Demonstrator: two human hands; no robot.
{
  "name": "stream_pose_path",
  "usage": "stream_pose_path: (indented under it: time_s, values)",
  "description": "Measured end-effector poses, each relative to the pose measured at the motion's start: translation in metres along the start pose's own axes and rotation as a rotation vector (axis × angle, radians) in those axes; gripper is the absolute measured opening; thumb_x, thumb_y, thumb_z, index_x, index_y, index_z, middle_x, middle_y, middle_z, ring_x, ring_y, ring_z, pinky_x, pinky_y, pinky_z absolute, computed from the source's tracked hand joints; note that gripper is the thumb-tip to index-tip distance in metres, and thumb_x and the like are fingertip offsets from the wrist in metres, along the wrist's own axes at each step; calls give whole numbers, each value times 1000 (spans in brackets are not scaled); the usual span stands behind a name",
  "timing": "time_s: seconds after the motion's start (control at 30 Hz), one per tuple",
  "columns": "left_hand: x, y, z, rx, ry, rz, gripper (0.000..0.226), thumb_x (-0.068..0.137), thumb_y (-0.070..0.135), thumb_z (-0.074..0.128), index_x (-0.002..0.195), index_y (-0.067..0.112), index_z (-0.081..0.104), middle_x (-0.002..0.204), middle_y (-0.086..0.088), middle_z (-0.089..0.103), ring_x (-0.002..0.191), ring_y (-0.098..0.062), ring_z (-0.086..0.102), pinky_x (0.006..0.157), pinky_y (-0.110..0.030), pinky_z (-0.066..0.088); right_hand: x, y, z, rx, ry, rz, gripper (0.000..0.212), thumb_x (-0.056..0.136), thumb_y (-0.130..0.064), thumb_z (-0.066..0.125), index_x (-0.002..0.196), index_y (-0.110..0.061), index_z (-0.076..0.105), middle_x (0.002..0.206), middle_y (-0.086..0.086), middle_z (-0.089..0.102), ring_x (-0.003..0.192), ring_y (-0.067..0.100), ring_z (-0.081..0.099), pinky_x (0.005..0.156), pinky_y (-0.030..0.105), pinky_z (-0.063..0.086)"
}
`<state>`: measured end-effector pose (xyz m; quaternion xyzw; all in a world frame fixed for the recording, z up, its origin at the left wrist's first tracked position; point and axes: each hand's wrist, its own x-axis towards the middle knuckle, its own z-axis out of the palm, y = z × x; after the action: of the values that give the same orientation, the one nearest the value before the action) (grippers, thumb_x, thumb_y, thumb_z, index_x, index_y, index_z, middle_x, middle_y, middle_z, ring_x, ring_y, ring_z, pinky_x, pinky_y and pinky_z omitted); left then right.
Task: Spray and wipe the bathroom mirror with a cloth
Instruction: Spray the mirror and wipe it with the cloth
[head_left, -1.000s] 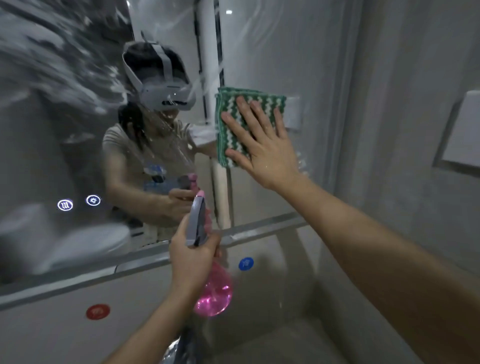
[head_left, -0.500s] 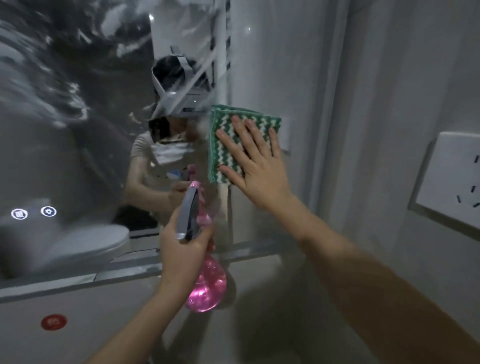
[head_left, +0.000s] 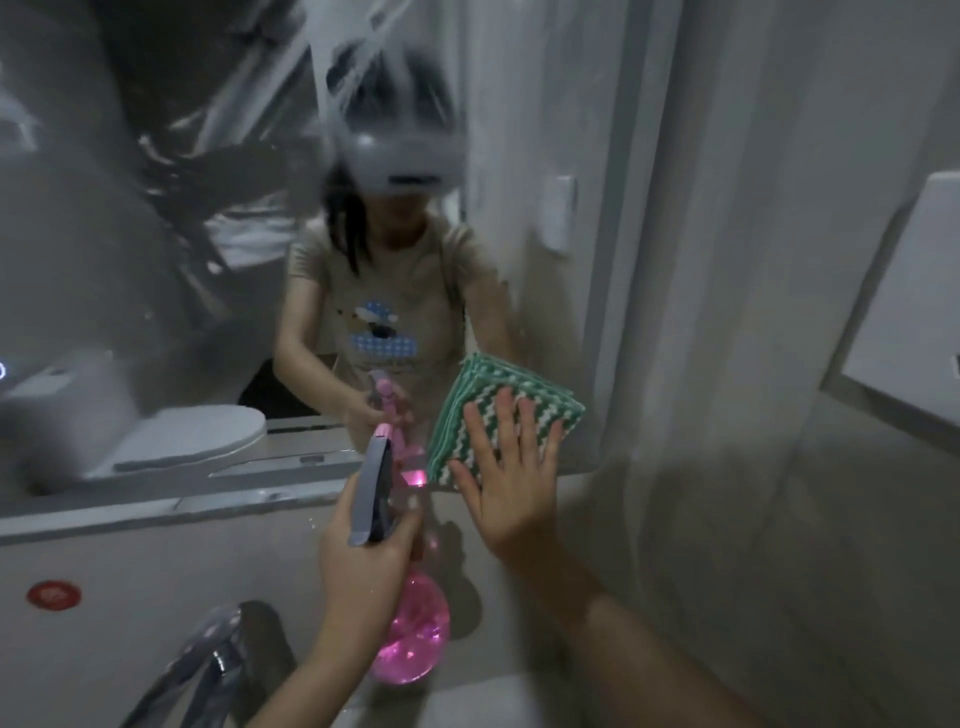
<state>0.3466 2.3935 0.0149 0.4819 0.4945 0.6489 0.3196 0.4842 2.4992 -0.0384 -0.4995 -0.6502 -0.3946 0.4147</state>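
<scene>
The bathroom mirror (head_left: 156, 260) fills the left and middle of the view, streaked with wet smears. My right hand (head_left: 511, 483) lies flat with straight fingers on a folded green-and-white cloth (head_left: 498, 400), pressing it against the mirror's lower right corner. My left hand (head_left: 363, 566) grips a spray bottle (head_left: 413, 639) with a round pink body and a grey trigger head, held just in front of the mirror's bottom edge, left of the cloth.
A chrome tap (head_left: 197, 670) rises at the bottom left. The wall below the mirror carries a red round sticker (head_left: 53, 595). A white switch plate (head_left: 914, 306) sits on the right side wall. The mirror reflects a toilet (head_left: 192, 431).
My right hand has slid the cloth down the mirror from head height to its lower right corner. The view tilted down, and the left hand keeps the bottle in about the same place.
</scene>
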Motion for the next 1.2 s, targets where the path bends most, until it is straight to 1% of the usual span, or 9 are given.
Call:
stream_pose_path:
  time_s: [0.17, 0.3, 0.47, 0.67, 0.77, 0.9, 1.0, 1.1, 1.2]
  values:
    - [11, 18, -14, -17, -15, 74, 19, 77, -16, 59, 81, 2, 55, 54, -3, 52, 43, -3, 51, 42, -13, 42, 21, -18, -3, -52, -32, -255, 60, 100, -50, 27, 152, -30, 7, 160, 3, -8, 147, 23, -4, 116, 52, 0]
    - [27, 45, -23, -54, 9, 182, 21, 79, -12, 61, 88, 6, 57, 62, -5, 57, 53, -10, 55, 48, -15, 45, 84, -19, -16, -21, 58, -434, 50, 99, -49, 36, 146, -33, 31, 154, -2, 23, 146, 17, 13, 116, 48, 8]
    - [30, 65, -28, -31, 9, 249, 25, 79, -13, 59, 90, 9, 56, 61, -11, 52, 47, -7, 51, 44, -19, 46, 131, 11, -31, -79, 98, -412, 54, 99, -54, 32, 148, -34, 25, 159, 0, 10, 145, 18, 3, 116, 49, 5]
    - [19, 55, -15, -68, -30, 206, 26, 80, -5, 63, 83, 20, 57, 65, -11, 54, 56, -17, 53, 48, -18, 48, 129, 47, -41, -105, 167, -256, 55, 98, -53, 38, 147, -29, 30, 154, 4, 29, 142, 20, 16, 116, 49, 9]
    - [11, 41, -9, -48, -36, 171, 23, 80, -5, 63, 77, 17, 56, 63, -10, 54, 51, -10, 55, 47, -16, 47, 115, 49, -35, -81, 158, -153, 58, 99, -53, 33, 150, -30, 19, 158, 4, 19, 145, 17, 7, 115, 51, 8]
    - [1, 15, -17, -20, -21, 105, 15, 79, -13, 58, 76, 1, 53, 58, -15, 51, 43, -7, 50, 43, -16, 43, 76, 32, -23, -10, 103, 59, 56, 100, -51, 25, 150, -25, 21, 154, 11, 26, 147, 23, 4, 115, 54, 10]
    - [-3, -7, -30, 16, 15, 51, 14, 78, -13, 59, 86, -2, 54, 63, -19, 51, 46, -9, 50, 44, -15, 43, 35, 7, -11, 14, 41, 117, 60, 101, -50, 25, 152, -27, 4, 155, 11, 15, 147, 23, -7, 116, 54, 5]
    - [-4, -22, -47, 42, 47, 3, 11, 77, -12, 59, 84, -5, 55, 62, -21, 51, 44, -8, 51, 45, -19, 44, 6, -20, -1, 2, 40, 47, 62, 101, -47, 34, 152, -21, 9, 158, 15, 10, 147, 28, -1, 114, 58, 14]
    - [2, -31, -69, 77, 107, -7, 7, 80, -8, 61, 83, -3, 57, 67, -24, 55, 53, -19, 53, 47, -21, 48, 8, -53, 5, -23, 5, -20, 64, 101, -50, 22, 152, -22, -6, 157, 9, -17, 146, 27, -11, 115, 56, 4]
